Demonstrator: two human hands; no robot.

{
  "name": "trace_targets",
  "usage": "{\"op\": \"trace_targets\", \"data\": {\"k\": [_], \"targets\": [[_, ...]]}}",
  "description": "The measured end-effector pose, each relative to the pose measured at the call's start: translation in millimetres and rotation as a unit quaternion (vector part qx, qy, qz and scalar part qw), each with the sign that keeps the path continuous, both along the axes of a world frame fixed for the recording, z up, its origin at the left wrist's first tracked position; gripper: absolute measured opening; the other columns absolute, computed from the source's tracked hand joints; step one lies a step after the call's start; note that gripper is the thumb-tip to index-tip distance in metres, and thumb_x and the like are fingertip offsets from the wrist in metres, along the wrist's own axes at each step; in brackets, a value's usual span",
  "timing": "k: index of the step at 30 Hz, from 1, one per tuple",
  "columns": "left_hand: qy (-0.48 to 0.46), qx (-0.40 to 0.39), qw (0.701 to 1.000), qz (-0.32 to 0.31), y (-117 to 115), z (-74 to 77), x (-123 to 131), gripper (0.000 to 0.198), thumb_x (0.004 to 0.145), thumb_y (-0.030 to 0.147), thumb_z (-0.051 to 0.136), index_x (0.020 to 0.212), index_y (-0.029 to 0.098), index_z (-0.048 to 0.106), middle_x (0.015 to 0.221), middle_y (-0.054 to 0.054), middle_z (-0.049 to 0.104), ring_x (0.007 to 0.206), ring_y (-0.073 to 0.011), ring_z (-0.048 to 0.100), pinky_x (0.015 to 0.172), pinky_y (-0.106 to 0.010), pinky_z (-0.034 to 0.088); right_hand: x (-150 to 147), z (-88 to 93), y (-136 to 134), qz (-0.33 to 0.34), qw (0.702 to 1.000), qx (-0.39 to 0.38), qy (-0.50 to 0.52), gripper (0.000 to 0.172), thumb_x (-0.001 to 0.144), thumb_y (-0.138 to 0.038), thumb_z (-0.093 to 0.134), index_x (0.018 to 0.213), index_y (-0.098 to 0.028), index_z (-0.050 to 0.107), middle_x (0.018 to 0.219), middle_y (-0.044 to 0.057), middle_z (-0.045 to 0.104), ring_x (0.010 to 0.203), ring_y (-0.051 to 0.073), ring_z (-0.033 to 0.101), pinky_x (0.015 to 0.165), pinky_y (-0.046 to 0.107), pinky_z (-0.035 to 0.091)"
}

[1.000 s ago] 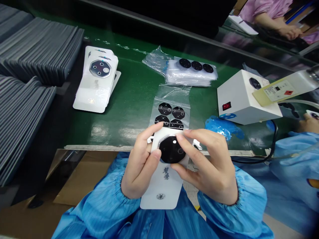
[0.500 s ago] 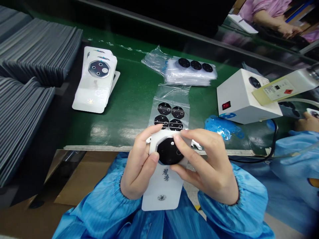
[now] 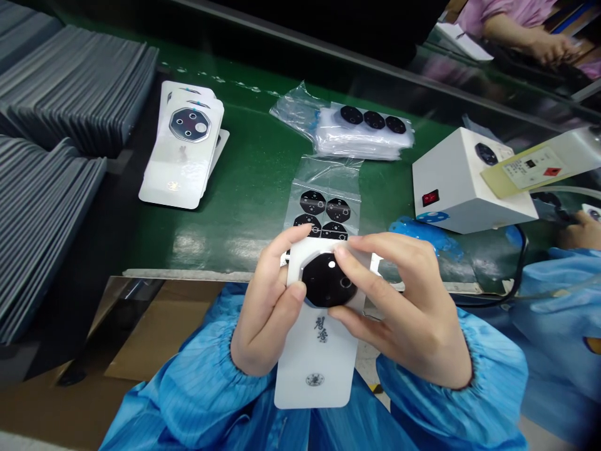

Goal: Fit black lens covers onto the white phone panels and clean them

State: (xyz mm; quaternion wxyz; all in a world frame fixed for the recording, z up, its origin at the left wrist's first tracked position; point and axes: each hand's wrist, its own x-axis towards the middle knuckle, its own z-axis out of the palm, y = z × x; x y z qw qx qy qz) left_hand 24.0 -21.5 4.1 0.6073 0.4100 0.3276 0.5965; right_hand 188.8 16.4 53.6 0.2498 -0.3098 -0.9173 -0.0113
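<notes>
A white phone back cover point(image 3: 315, 357) with dark lettering is held up at the table's front edge. On its upper part sits a black octagonal camera lens cover point(image 3: 323, 291). My left hand point(image 3: 270, 313) is closed on the back cover's left edge, with the thumb tip beside the lens cover. Thumb and index finger of my right hand point(image 3: 408, 307) pinch the lens cover at its lower and upper edges; another fingertip rests on the back cover's top edge. Just beyond lies a clear plastic sheet point(image 3: 328, 168) with several black lens covers point(image 3: 312, 202), partly hidden by my hands.
White back covers point(image 3: 178, 178) are stacked at left, beside rows of grey separators point(image 3: 84, 88). A pile of film packs point(image 3: 359, 141) lies behind. At right stand a white box point(image 3: 462, 188) with a leaning bottle point(image 3: 530, 166), blue film scraps point(image 3: 422, 235) and a co-worker's sleeve point(image 3: 556, 288).
The view has shifted slightly. The back cover hangs a little lower and more upright, and both hands stay on it with nearly the same grip.
</notes>
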Motion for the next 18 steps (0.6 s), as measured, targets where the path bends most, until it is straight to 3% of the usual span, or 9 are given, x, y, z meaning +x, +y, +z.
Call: {"op": "trace_targets", "data": {"k": [10,18], "targets": [[-0.039,-0.006,0.999,-0.009,0,3.5,2,0.042,0.092,0.018,0.042,0.131,0.033,0.039,0.097,0.002,0.07,0.096,-0.0177,0.064,0.079,-0.03,0.05,0,4.6,1,-0.006,1.0,0.003,-0.016,0.045,0.08,-0.035,0.064,0.115,-0.007,0.057,0.113,0.016,0.056,0.108,0.026,0.053,0.088,0.042,0.046],[-0.03,-0.036,0.999,0.01,1,8.9,3,0.042,0.09,0.021,0.046,0.128,0.037,0.042,0.093,0.001,0.069,0.106,-0.0236,0.062,0.087,-0.037,0.052,-1,11.0,2,-0.013,1.0,0.004,-0.017,0.042,0.081,-0.033,0.063,0.115,-0.008,0.056,0.112,0.016,0.056,0.108,0.026,0.053,0.088,0.043,0.047]]}}
